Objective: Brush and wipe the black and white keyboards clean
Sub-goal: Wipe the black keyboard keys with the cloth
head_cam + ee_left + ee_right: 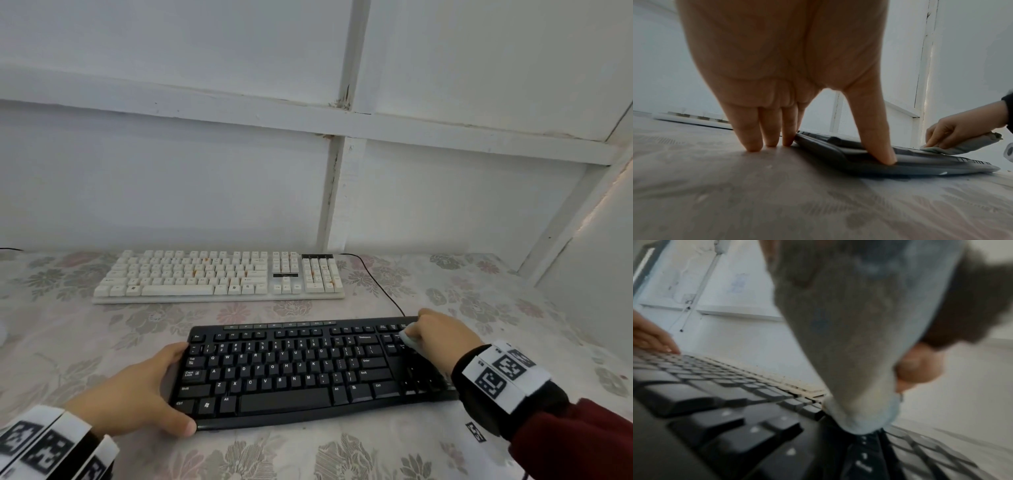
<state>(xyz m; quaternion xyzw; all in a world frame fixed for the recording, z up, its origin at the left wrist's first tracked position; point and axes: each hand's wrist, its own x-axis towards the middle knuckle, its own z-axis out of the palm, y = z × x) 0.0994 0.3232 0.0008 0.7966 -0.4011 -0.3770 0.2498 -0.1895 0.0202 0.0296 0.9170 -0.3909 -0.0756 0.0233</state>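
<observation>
Now right hand [436, 334] pinching cloth [409, 339], wrist raised

The right hand [442, 337] covers the far right corner of the black keyboard [301, 370], and most of the pale cloth [409, 339] it holds is hidden under the fingers. The right wrist view is blurred. The white keyboard [219, 277] legends are too small to read.
</observation>
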